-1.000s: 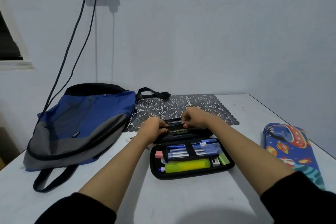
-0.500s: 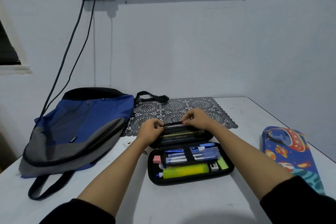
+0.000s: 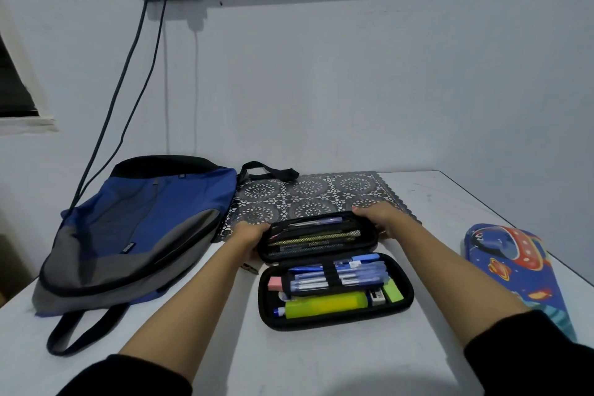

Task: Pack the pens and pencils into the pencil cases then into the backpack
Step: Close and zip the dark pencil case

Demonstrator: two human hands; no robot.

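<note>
Black pencil case (image 3: 334, 325) full, lid (image 3: 318, 236) up; left hand (image 3: 249, 235), right hand (image 3: 379, 219) grip its ends. Remaining: zip, load backpack (image 3: 144, 228) left of left hand.

The white table (image 3: 321, 360) before me is carrying a blue-grey backpack (image 3: 154, 228) at my left and a dark lace mat (image 3: 308, 191) behind. An open black pencil case (image 3: 321, 325) is lying mid-table, a space-print pencil case (image 3: 520, 270) sitting at my right.

left hand (image 3: 249, 236) fingertips behind case lid (image 3: 318, 235), window (image 3: 13, 90) cropped
</note>
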